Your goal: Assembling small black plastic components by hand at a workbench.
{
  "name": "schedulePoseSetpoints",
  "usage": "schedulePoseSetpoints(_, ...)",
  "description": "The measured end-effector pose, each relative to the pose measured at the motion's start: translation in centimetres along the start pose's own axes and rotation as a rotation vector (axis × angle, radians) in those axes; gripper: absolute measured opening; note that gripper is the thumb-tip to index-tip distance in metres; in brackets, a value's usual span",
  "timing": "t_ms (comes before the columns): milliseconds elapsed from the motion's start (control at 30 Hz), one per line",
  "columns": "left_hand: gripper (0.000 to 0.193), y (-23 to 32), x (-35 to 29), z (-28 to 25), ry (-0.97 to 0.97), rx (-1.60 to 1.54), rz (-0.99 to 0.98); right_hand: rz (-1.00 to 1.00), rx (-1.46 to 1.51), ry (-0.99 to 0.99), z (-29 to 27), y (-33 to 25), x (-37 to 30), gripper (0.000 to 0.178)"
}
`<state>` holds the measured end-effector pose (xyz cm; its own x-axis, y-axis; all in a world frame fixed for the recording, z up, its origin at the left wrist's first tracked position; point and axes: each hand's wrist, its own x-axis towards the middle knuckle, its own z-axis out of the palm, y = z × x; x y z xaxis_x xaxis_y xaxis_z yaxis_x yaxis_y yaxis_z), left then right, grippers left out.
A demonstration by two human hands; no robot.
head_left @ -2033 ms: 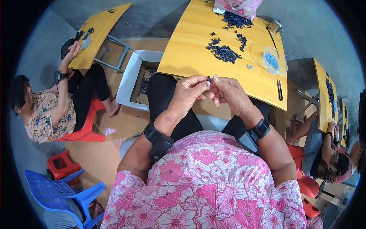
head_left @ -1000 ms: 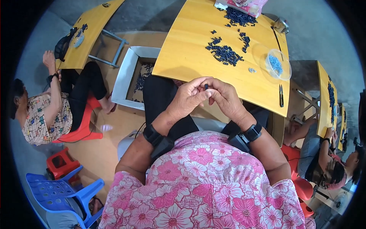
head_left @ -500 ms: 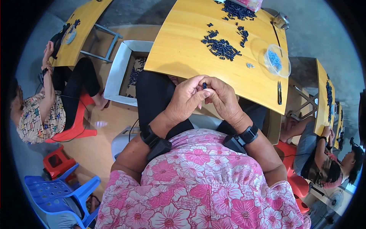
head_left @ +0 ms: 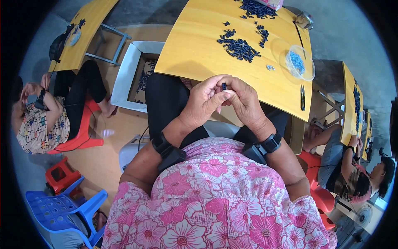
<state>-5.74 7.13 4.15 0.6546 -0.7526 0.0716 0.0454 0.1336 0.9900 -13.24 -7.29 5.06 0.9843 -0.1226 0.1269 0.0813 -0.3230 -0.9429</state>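
Both my hands meet above my lap, just off the near edge of the yellow table (head_left: 190, 54). Between their fingertips is a small dark blue, nearly black plastic piece (head_left: 224, 86). My left hand (head_left: 204, 99) is closed in a pinch against it, and my right hand (head_left: 245, 101) pinches it from the other side. The fingers hide most of the piece. Beyond my hands lies a pile of similar dark pieces (head_left: 241, 50), with another heap (head_left: 255, 8) at the far edge. A few pale blue bits (head_left: 270, 67) rest to the right.
A clear bowl of light blue bits (head_left: 297, 62), black thread snips (head_left: 302, 97) and a metal tin (head_left: 304, 20) sit on the table's right side. Left of my knees stands an open white box (head_left: 120, 91). Co-workers sit at left and right; a blue chair (head_left: 54, 209) is lower left.
My hands stay pinched around the dark piece, with only slight finger movement. The view has shifted a little. The person at left has lowered a hand from the table toward the body.
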Motion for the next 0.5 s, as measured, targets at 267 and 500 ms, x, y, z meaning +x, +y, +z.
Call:
schedulePoseSetpoints(267,0.035,0.1,-0.4,-0.1,0.002,0.106,-0.008,0.005,-0.045,-0.009,0.4,0.5,-0.4,0.020)
schedulePoseSetpoints(500,0.030,-0.3,-0.4,0.2,0.060,0.125,0.016,-0.072,-0.106,-0.019,0.5,0.5,0.0,0.029)
